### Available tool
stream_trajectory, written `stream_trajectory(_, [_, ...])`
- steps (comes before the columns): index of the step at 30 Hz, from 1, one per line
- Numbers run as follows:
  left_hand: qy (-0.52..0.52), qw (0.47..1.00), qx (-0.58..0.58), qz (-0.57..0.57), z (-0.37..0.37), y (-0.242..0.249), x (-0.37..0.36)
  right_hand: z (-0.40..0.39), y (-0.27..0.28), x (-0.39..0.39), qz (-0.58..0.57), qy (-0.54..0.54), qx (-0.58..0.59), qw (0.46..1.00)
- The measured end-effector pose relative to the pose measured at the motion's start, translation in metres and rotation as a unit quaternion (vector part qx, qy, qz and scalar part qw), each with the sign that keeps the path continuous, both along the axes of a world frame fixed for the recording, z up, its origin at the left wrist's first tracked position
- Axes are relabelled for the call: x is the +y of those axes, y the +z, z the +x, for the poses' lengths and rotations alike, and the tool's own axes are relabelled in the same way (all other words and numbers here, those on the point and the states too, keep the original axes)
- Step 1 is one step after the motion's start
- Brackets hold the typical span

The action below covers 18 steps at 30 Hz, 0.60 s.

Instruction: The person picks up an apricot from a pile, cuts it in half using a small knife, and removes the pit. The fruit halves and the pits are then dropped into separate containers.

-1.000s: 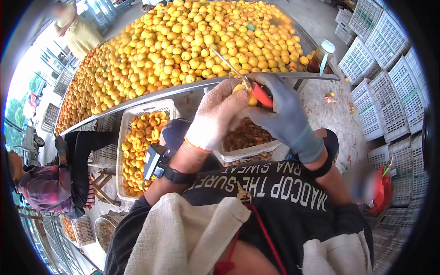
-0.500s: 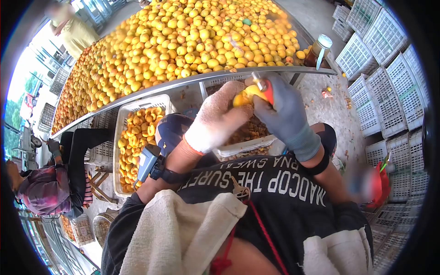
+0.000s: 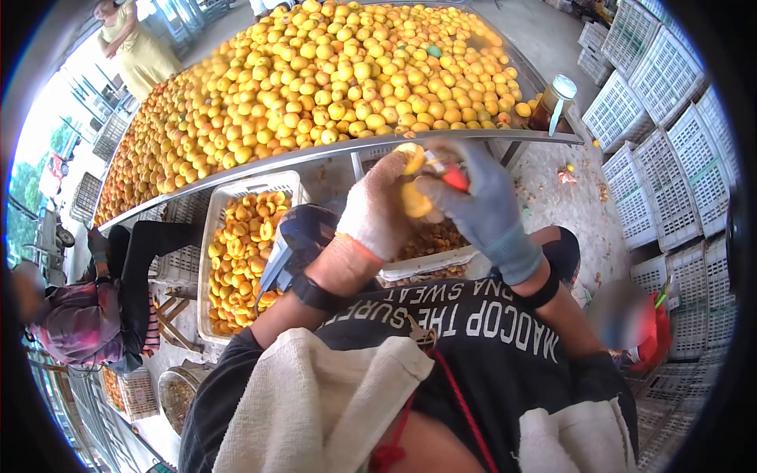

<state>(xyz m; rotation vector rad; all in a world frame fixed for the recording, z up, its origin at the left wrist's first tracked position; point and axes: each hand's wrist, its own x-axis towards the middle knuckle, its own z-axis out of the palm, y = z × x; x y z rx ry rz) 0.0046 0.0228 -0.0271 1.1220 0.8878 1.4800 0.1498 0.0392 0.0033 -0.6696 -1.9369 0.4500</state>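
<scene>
My white-gloved left hand (image 3: 371, 213) cups cut yellow fruit (image 3: 415, 200); my grey-gloved right hand (image 3: 485, 201), closed on a red-handled tool (image 3: 455, 177), should steer clear of my left fingers

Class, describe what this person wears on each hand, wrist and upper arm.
Left hand: whitish glove with an orange edge; black wrist strap. Right hand: grey-blue glove with a more teal cuff; black band at the wrist. Dark sleeves cover both upper arms.
</scene>
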Motion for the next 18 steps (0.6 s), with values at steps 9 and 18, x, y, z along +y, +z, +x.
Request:
stream_trajectory(9, [-0.161, 0.975, -0.113, -0.104, -0.001, 0.032, -0.023, 0.01, 0.051, -0.004, -0.219, 0.105, 0.313, 0.918])
stream_trajectory(18, [-0.041, 0.996, -0.047, -0.061, -0.001, 0.039, -0.025, 0.009, 0.019, -0.003, -0.09, -0.088, -0.016, 0.992])
